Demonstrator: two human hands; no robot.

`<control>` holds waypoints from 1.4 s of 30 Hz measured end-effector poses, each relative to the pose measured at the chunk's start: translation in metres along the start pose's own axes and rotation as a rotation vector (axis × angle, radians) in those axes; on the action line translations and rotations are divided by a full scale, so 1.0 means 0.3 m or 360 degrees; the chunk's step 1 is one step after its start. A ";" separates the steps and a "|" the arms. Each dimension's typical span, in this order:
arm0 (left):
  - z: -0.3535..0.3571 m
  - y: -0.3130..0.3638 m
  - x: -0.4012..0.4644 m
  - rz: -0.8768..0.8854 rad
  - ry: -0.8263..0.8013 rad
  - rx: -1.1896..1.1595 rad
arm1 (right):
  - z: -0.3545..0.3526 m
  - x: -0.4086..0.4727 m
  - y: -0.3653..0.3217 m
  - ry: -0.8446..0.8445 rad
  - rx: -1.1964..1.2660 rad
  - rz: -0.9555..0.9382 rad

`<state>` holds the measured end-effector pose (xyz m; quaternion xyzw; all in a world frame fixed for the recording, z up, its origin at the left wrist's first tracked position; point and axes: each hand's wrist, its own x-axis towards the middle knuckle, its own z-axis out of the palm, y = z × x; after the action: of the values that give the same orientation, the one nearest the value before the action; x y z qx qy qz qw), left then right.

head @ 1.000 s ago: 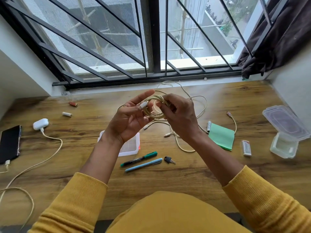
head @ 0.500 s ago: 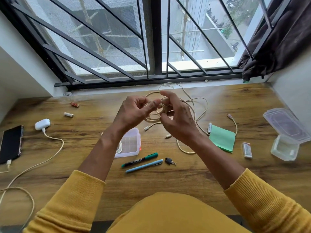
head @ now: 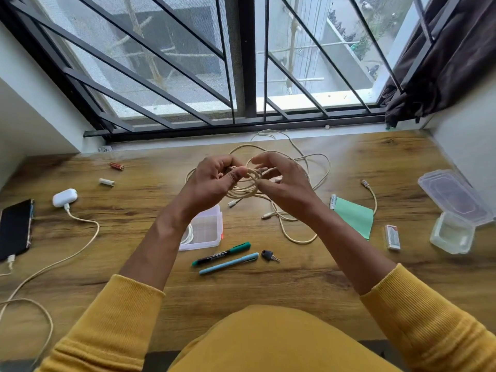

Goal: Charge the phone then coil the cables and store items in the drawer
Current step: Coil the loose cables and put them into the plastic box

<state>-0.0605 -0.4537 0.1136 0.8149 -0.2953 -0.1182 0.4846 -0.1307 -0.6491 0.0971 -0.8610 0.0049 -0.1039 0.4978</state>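
Observation:
Above the middle of the wooden desk [head: 295, 285] my left hand [head: 212, 183] and my right hand [head: 284, 183] hold a small coil of cream cable [head: 248, 187]. The left thumb and fingers pinch the coil's left side. The right hand's fingers curl round its right side. More loose cream cable [head: 298, 232] trails on the desk behind and below the hands. At the far left lies a black phone [head: 14, 228] with a charging cable [head: 48, 267] plugged into its near end. A white earbud case [head: 64, 197] beside it is also plugged in.
A clear compartment box [head: 205, 230] lies under my left wrist. Two pens [head: 225, 257] and a key [head: 269, 255] lie in front. Green paper [head: 354, 216], batteries [head: 107, 181], a lighter [head: 392, 237] and an open plastic container [head: 456, 213] sit around. Window bars stand behind.
My left hand has turned over from palm-up to knuckles-up while both hands rose slightly, winding another turn of cable onto the coil.

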 end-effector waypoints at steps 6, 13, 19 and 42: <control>-0.001 -0.028 -0.003 -0.0072 0.0181 0.0300 | -0.002 0.007 -0.001 0.0214 -0.0008 -0.0056; 0.012 -0.003 -0.001 -0.0033 0.0237 0.0615 | 0.015 -0.004 -0.011 0.0429 0.0066 -0.0077; 0.017 -0.017 0.001 -0.0019 0.0239 0.0650 | 0.037 -0.009 -0.006 0.0403 0.0120 -0.0055; -0.037 -0.124 -0.216 -0.0300 0.0439 0.0025 | 0.164 -0.022 -0.077 -0.0542 0.0739 0.0499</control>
<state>-0.0931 -0.3938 0.0812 0.8513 -0.1490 -0.0477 0.5009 -0.1304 -0.5944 0.0921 -0.7183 0.0303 0.1213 0.6844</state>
